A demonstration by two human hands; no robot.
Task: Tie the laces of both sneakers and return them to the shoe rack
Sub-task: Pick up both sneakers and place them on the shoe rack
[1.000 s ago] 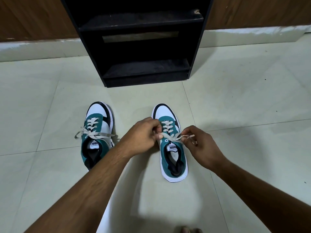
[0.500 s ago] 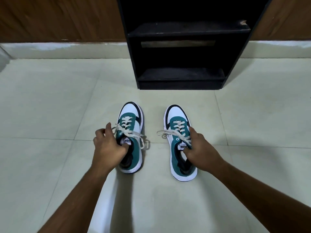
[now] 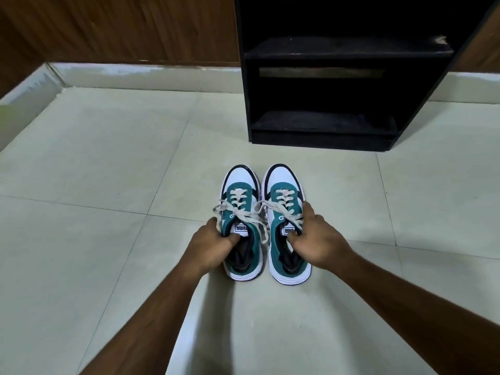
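1. Step in hand: both sneakers carry tied bows, so by my reading the lacing is done and the return to the rack is starting.
2. The left hand [image 3: 209,244] is closed on the left sneaker [image 3: 241,226] at its collar, thumb tucked inside the opening beside the tongue label, fingers wrapped over the outer side at 9 o'clock of the shoe.
3. The right hand [image 3: 315,239] grips the right sneaker [image 3: 286,226] the same way: thumb inside the opening, fingers over the outer side at 3 o'clock.
4. The two sneakers stand on the tiled floor [image 3: 108,185], side by side and nearly touching, toes pointing to 12 o'clock. I cannot tell whether either sole has left the tile.
5. The black shoe rack [image 3: 324,139] stands at 12 to 1 o'clock of the pair, well apart from it, with its bottom shelf [image 3: 322,123] bare.
6. Next move, as I judge it: lift both shoes together and carry them forward and slightly right, toes first, onto a shelf, keeping the loose lace [image 3: 259,228] ends from catching on the shelf's front lip.
7. Against half a second ago: the sneakers then stood apart with a clear gap between them; now they are drawn together. Both hands have kept their holds at the collars, and the rack sits further to the right in view.
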